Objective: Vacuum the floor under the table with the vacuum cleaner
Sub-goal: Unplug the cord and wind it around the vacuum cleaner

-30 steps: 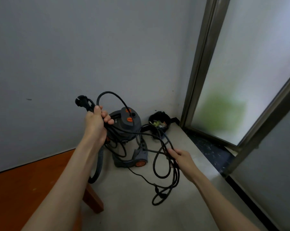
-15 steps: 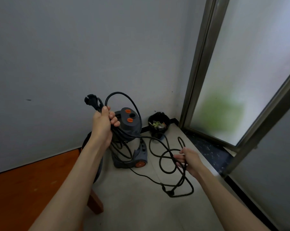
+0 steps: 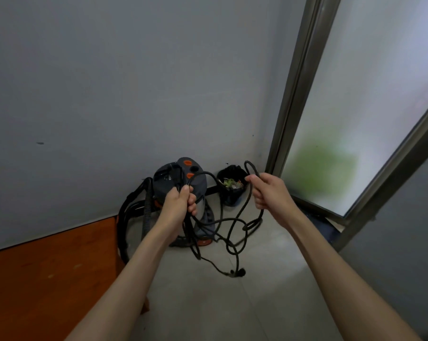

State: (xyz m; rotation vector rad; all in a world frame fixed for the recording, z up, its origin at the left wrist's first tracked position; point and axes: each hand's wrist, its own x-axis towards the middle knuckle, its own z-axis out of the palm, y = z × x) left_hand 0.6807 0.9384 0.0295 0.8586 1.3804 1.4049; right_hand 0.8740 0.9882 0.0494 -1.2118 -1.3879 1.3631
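A grey canister vacuum cleaner (image 3: pixel 195 184) with orange buttons stands on the floor against the wall, its ribbed black hose (image 3: pixel 146 212) looping down its left side. My left hand (image 3: pixel 179 203) is shut on a bunch of the black power cord (image 3: pixel 232 232) in front of the canister, with the plug end poking up above my fist. My right hand (image 3: pixel 269 193) grips another stretch of the same cord, held up to the right. Loose loops hang tangled between both hands and trail onto the floor. The orange-brown wooden table (image 3: pixel 48 279) fills the lower left corner.
A small black bin (image 3: pixel 231 190) with scraps in it stands in the corner, right of the vacuum. A frosted glass door with a metal frame (image 3: pixel 289 107) runs along the right. Pale floor tiles (image 3: pixel 220 303) stretch in front of me.
My left hand dropped lower and moved right, in front of the canister. My right hand rose and lifted a loop of cord off the floor. The view shifted toward the vacuum.
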